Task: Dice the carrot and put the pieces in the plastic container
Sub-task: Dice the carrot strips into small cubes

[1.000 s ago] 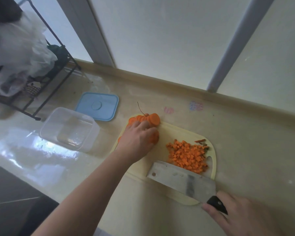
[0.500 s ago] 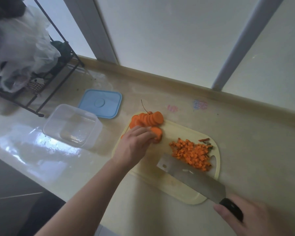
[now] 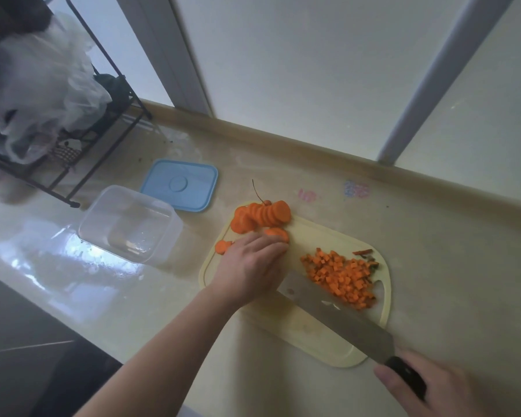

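A pale yellow cutting board [image 3: 298, 329] lies on the counter. At its far left corner stands a row of round carrot slices [image 3: 262, 218], and one loose slice [image 3: 223, 246] lies at the left edge. My left hand [image 3: 250, 266] curls over a few slices [image 3: 275, 234] just below the row. A pile of diced carrot [image 3: 340, 275] covers the right side of the board. My right hand [image 3: 433, 389] grips the black handle of a cleaver [image 3: 337, 314], whose blade lies flat over the board, its tip beside my left hand. The clear plastic container [image 3: 103, 206] stands left of the board.
A blue lid [image 3: 179, 185] lies behind the container. A black wire rack [image 3: 97, 139] with a crumpled plastic bag [image 3: 36, 85] stands at the far left. A window wall runs along the back, and the counter's front edge drops off at the lower left.
My left hand has taken a few slices from the row and drawn them toward me. The cleaver blade has swung left, closer to my left hand.
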Demonstrator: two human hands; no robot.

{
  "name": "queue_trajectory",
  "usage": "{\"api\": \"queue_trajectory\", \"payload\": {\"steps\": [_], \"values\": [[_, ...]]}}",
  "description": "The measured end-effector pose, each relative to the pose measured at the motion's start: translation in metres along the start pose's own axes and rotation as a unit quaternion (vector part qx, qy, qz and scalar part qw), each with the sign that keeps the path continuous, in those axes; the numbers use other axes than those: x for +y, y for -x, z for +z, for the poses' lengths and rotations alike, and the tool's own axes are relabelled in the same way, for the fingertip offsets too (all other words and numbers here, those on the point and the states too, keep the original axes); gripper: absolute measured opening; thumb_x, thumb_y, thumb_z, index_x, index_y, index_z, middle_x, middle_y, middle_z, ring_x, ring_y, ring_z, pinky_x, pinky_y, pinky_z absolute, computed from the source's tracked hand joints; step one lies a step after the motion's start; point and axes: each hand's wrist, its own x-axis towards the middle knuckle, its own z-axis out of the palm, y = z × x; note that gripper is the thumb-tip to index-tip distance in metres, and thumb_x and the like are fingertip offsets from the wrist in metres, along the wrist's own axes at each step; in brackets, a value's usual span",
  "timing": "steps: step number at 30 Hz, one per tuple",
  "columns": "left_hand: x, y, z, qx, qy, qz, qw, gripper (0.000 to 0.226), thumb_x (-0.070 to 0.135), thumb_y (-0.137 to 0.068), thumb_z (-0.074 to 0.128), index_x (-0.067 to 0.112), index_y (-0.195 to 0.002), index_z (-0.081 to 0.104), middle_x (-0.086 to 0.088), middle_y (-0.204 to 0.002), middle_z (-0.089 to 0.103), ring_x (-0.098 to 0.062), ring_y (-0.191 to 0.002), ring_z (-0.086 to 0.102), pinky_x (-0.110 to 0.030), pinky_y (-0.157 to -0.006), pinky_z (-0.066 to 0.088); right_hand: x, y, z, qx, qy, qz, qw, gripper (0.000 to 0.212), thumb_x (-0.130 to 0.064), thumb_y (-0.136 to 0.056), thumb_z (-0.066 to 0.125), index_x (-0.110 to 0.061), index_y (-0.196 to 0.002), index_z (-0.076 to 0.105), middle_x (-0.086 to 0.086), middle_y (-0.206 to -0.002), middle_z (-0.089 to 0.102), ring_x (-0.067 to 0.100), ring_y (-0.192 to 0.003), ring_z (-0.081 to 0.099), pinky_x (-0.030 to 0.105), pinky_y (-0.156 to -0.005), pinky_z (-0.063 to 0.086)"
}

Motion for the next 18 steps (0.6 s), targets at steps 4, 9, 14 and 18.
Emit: {"api": "queue_trajectory", "payload": {"steps": [4,9,14,18], "values": [[-0.002,-0.032,-0.01,0.033,-0.046,0.053,0.997,0.016,0.01,-0.088,0.073,0.007,-0.103,0.077,-0.005,-0.108,0.073,-0.032,-0.101,0.064,-0.044,-0.088,0.05,0.005,0.003,0.001,0.01,-0.006,-0.009,1.0,0.008,-0.075,-0.068,0.048,-0.07,-0.073,0.046,-0.035,-0.062,0.052,-0.019,-0.057,0.051,0.0,-0.051,0.039],[0.001,-0.091,-0.014,-0.206,-0.285,-0.034,0.935,0.04,0.033,-0.098,0.056,0.018,-0.135,0.056,-0.002,-0.128,0.066,-0.032,-0.136,0.042,-0.048,-0.105,0.012,0.011,0.005,0.001,0.008,-0.002,0.018,1.0,0.046,-0.092,-0.068,0.032,-0.051,-0.067,0.052,-0.028,-0.058,0.055,-0.014,-0.057,0.053,0.004,-0.053,0.043],[-0.005,-0.097,-0.007,-0.252,-0.316,-0.019,0.915,0.022,0.019,-0.095,0.056,0.025,-0.115,0.065,0.006,-0.11,0.065,-0.025,-0.121,0.049,-0.051,-0.104,0.008,0.014,0.007,-0.001,0.024,0.017,0.046,0.999,0.067,-0.1,-0.058,0.027,-0.041,-0.071,0.056,-0.02,-0.051,0.054,-0.005,-0.049,0.054,0.013,-0.05,0.046],[-0.009,-0.085,0.002,-0.181,-0.3,0.03,0.936,0.032,0.014,-0.079,0.076,0.025,-0.109,0.069,0.002,-0.105,0.063,-0.025,-0.103,0.057,-0.05,-0.101,0.018,0.012,0.01,-0.004,0.024,0.033,0.059,0.997,0.068,-0.1,-0.055,0.026,-0.041,-0.07,0.054,-0.017,-0.047,0.052,-0.002,-0.047,0.053,0.015,-0.051,0.047]]}}
